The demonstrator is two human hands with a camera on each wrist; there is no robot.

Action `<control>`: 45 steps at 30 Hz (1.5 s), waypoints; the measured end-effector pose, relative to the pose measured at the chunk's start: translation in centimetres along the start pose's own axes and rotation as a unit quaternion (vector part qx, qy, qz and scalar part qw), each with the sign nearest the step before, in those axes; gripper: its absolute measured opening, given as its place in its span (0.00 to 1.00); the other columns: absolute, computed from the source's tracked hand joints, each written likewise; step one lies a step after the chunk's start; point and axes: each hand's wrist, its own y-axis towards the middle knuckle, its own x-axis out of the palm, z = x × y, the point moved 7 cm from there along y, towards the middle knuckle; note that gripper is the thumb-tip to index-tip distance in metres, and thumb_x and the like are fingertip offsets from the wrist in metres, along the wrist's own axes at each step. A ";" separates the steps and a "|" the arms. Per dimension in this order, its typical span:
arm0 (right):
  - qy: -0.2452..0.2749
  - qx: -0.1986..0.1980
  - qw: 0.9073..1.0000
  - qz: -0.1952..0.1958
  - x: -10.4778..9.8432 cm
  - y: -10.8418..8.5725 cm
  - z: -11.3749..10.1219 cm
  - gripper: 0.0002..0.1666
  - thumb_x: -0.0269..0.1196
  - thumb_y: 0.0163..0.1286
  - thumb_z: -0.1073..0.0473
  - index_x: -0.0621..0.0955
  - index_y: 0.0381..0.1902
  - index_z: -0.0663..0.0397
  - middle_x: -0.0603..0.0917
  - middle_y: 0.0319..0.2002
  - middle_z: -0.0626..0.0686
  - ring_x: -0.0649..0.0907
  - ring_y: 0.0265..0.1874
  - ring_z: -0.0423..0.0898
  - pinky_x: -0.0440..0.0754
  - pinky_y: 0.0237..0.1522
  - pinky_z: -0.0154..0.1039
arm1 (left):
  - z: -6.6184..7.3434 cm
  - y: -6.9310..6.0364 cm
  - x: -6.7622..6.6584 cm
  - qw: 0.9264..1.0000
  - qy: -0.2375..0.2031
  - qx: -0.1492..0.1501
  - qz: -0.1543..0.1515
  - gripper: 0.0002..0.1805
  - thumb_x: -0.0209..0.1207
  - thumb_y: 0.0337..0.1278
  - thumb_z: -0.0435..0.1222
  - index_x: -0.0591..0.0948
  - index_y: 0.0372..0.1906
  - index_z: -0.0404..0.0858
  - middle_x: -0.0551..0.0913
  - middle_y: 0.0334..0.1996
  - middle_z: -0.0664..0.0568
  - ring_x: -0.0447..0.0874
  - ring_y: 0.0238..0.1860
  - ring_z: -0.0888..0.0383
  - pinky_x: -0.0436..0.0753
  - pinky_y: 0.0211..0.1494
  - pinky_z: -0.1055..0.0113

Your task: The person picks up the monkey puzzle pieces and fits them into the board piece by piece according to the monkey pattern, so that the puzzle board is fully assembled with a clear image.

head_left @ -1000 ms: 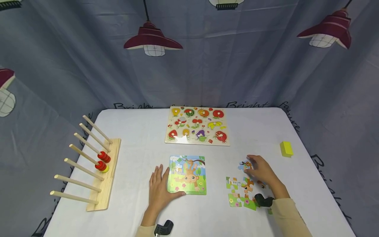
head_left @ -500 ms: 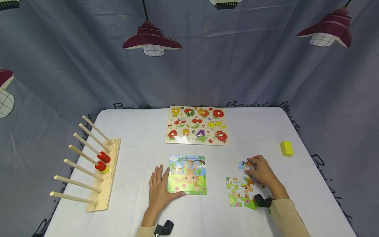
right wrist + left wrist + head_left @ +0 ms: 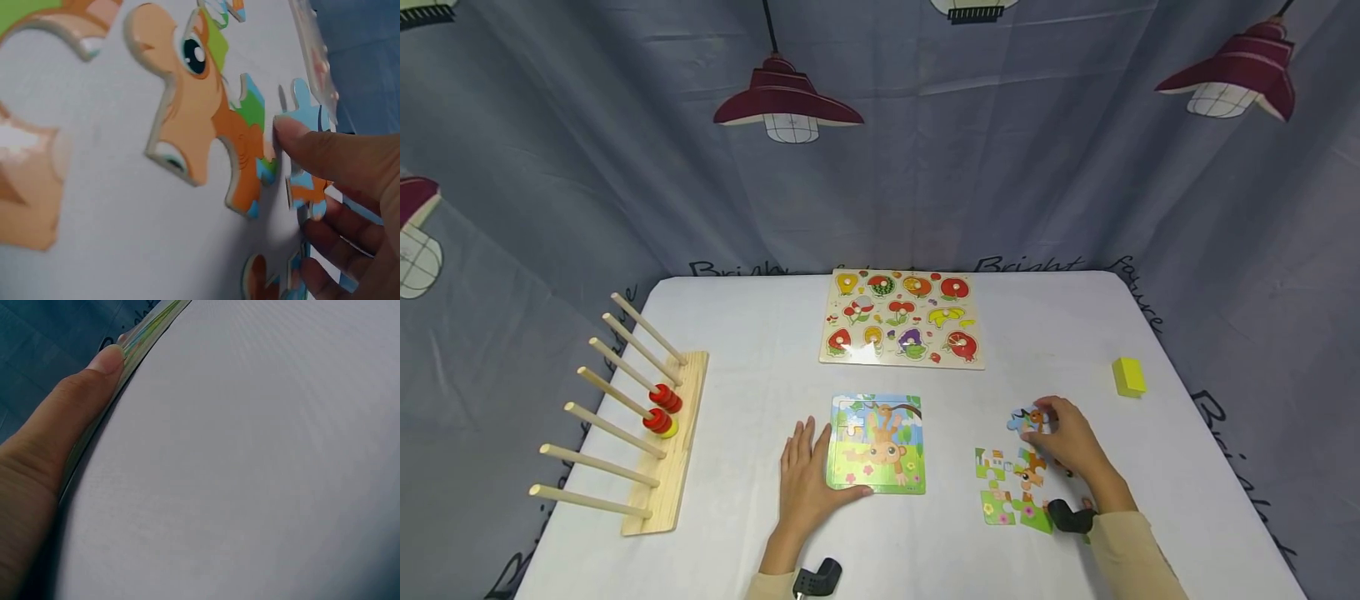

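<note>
A square jigsaw puzzle (image 3: 883, 487) with a monkey picture lies flat in the middle of the table. My left hand (image 3: 808, 483) rests around its lower left corner, fingers straight along the left side, thumb on the bottom edge. The left wrist view shows that thumb against the puzzle's edge (image 3: 156, 331). Over on the right, my right hand (image 3: 1075, 442) pinches a blue and orange puzzle piece (image 3: 306, 115) between thumb and fingers. Below it lie several loose pieces, among them a deer-face piece (image 3: 1028, 475) and a green flower piece (image 3: 997, 508). The right hand partly hides other pieces.
A wooden fruit puzzle board (image 3: 902, 321) lies at the back. To the left stands a wooden peg rack (image 3: 662, 467) with red rings (image 3: 658, 421) on two of its long pegs. A yellow block (image 3: 1128, 377) sits near the table's right edge.
The right hand has shifted slightly to the right, the blue and orange piece moving with it. The left hand stays in place on the puzzle's corner.
</note>
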 end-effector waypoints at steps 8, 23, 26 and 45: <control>0.033 0.022 0.999 -0.005 -0.1 -0.6 0.8 0.26 0.67 0.54 0.51 0.73 0.47 0.57 0.76 0.35 0.54 0.73 0.31 0.45 0.76 0.24 0.36 | 0.1 0.0 -0.1 1.000 0.001 0.000 0.001 0.66 0.60 0.12 0.75 0.61 0.67 0.41 0.55 0.69 0.42 0.43 0.72 0.46 0.44 0.72 0.50; 0.144 -0.001 0.989 -0.010 -0.6 -1.0 -0.3 0.19 0.58 0.64 0.51 0.78 0.45 0.59 0.82 0.38 0.57 0.80 0.31 0.36 0.78 0.28 0.30 | 0.1 -0.2 -0.2 1.000 -0.003 -0.001 -0.002 0.66 0.61 0.12 0.74 0.62 0.66 0.40 0.54 0.70 0.41 0.43 0.72 0.45 0.44 0.72 0.49; 0.172 0.000 0.985 -0.021 -0.1 -0.8 -1.1 0.22 0.58 0.64 0.49 0.77 0.47 0.60 0.82 0.38 0.56 0.81 0.33 0.35 0.77 0.35 0.28 | 0.1 -0.2 -0.2 1.000 -0.003 -0.001 0.000 0.67 0.60 0.12 0.74 0.62 0.66 0.40 0.54 0.70 0.41 0.43 0.72 0.45 0.44 0.72 0.49; 0.333 -0.018 0.930 -0.157 7.7 -0.2 -10.0 0.19 0.58 0.63 0.56 0.75 0.46 0.65 0.83 0.34 0.51 0.83 0.32 0.42 0.82 0.40 0.36 | 0.1 0.0 -0.1 1.000 -0.001 0.002 0.004 0.66 0.61 0.12 0.74 0.62 0.66 0.40 0.53 0.70 0.42 0.43 0.72 0.45 0.45 0.72 0.50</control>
